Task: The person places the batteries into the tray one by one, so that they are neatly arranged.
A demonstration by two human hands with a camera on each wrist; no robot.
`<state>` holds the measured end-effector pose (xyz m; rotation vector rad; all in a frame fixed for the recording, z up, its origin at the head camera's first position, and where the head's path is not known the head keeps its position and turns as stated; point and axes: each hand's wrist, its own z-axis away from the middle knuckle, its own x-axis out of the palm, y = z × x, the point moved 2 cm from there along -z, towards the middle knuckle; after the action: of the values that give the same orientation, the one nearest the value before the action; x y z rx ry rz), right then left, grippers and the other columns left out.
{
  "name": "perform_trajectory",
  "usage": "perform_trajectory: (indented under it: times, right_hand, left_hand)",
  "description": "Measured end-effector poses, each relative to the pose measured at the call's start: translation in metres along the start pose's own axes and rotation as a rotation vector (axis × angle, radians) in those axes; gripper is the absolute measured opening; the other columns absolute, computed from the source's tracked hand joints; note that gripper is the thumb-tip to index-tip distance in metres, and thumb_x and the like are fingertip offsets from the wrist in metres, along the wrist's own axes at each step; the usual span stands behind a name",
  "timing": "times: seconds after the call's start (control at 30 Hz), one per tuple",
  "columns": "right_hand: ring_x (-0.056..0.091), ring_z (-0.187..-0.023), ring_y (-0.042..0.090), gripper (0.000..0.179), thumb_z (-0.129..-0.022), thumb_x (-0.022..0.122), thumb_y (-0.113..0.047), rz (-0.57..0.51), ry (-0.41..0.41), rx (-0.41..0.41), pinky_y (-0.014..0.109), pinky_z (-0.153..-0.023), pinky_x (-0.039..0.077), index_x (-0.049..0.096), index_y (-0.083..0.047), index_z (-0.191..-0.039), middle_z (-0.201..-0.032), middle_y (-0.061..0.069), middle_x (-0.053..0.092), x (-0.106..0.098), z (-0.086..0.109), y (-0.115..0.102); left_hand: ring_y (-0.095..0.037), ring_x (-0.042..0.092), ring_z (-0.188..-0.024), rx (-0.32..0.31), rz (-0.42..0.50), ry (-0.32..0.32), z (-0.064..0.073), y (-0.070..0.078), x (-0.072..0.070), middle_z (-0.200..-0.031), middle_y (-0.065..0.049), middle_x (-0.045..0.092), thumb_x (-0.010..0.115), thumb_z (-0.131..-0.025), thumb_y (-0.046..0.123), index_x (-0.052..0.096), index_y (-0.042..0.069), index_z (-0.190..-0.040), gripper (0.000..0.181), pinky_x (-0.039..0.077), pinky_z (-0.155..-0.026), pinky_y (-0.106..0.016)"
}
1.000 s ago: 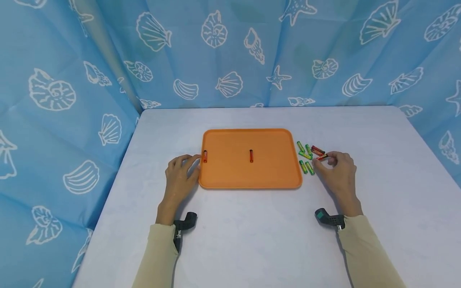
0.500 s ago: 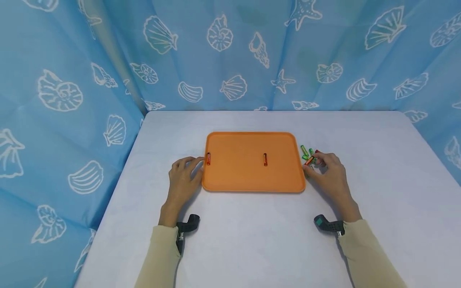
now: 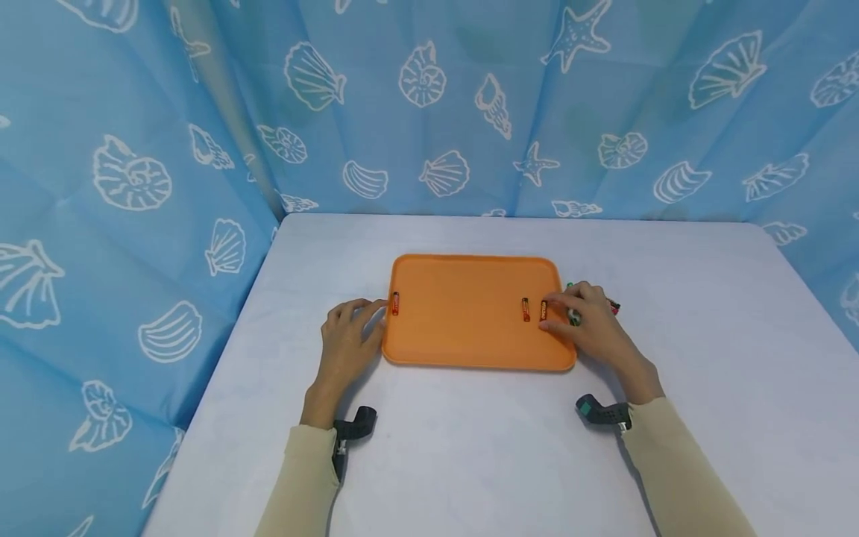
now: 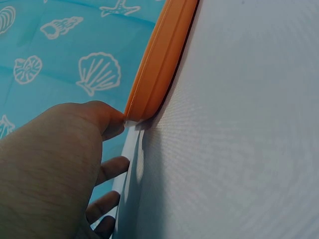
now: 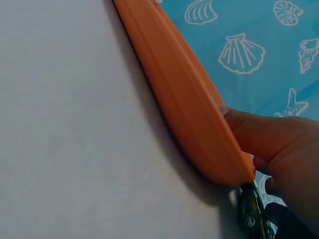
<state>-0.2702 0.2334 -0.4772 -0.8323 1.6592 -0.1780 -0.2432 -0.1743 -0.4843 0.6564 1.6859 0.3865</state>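
Observation:
An orange rectangular tray lies on the white table. My left hand touches its left rim with thumb and forefinger; in the left wrist view the thumb meets the tray's edge while the other fingers hang loosely bent. Just inside the right rim, my right hand pinches a red battery end to end between thumb and forefinger. Beside it on the tray sits another red battery, roughly parallel. A third red battery lies along the left rim. The right wrist view hides the pinched battery behind the tray wall.
Right of the tray, a group of loose batteries is mostly covered by my right hand. A green battery shows under that hand in the right wrist view, and red ones peek out behind the knuckles. A blue shell-print curtain surrounds the table.
My right hand has carried a red battery left from the pile onto the tray's right side. The battery mid-tray has shifted right, close to it. My left hand stays at the left rim.

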Motion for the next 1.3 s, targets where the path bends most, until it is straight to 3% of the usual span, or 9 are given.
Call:
perform_trajectory:
  times: [0.17, 0.5, 0.83, 1.3]
  right_hand:
    - [0.034, -0.087, 0.025, 0.041, -0.083, 0.083, -0.018, 0.009, -0.033, -0.086, 0.039, -0.070, 0.020, 0.072, -0.007, -0.120, -0.093, 0.009, 0.045, 0.001, -0.007, 0.000]
    - [0.035, -0.096, 0.025, 0.042, -0.087, 0.079, -0.034, -0.004, -0.137, 0.030, 0.040, -0.072, 0.028, 0.070, -0.014, -0.124, -0.099, 0.005, 0.048, 0.009, -0.021, -0.009]
    - [0.035, -0.092, 0.022, 0.040, -0.087, 0.080, -0.030, 0.006, -0.123, -0.049, 0.039, -0.073, 0.028, 0.071, -0.013, -0.122, -0.092, 0.004, 0.045, 0.026, -0.031, -0.017]
    - [0.037, -0.095, 0.027, 0.041, -0.086, 0.081, -0.027, -0.008, -0.130, -0.086, 0.040, -0.077, 0.028, 0.071, -0.011, -0.122, -0.093, 0.005, 0.048, 0.042, -0.049, -0.037]
  left_hand:
    - [-0.038, 0.032, -0.135, 0.005, -0.013, 0.007, 0.002, -0.001, 0.001, -0.139, -0.013, 0.050, 0.055, -0.102, 0.025, 0.061, 0.020, -0.138, 0.036, 0.022, -0.109, -0.060]
    - [-0.037, 0.032, -0.135, -0.002, -0.026, -0.007, 0.001, 0.002, 0.000, -0.140, -0.011, 0.049, 0.053, -0.103, 0.027, 0.060, 0.021, -0.139, 0.037, 0.021, -0.111, -0.058]
    - [-0.036, 0.031, -0.136, -0.012, -0.026, -0.011, 0.001, 0.000, 0.001, -0.140, -0.010, 0.049, 0.053, -0.103, 0.027, 0.060, 0.022, -0.140, 0.037, 0.020, -0.111, -0.059]
    - [-0.035, 0.030, -0.137, -0.025, -0.020, -0.013, 0.000, -0.001, 0.000, -0.141, -0.010, 0.049, 0.054, -0.103, 0.028, 0.060, 0.023, -0.139, 0.037, 0.020, -0.112, -0.057]
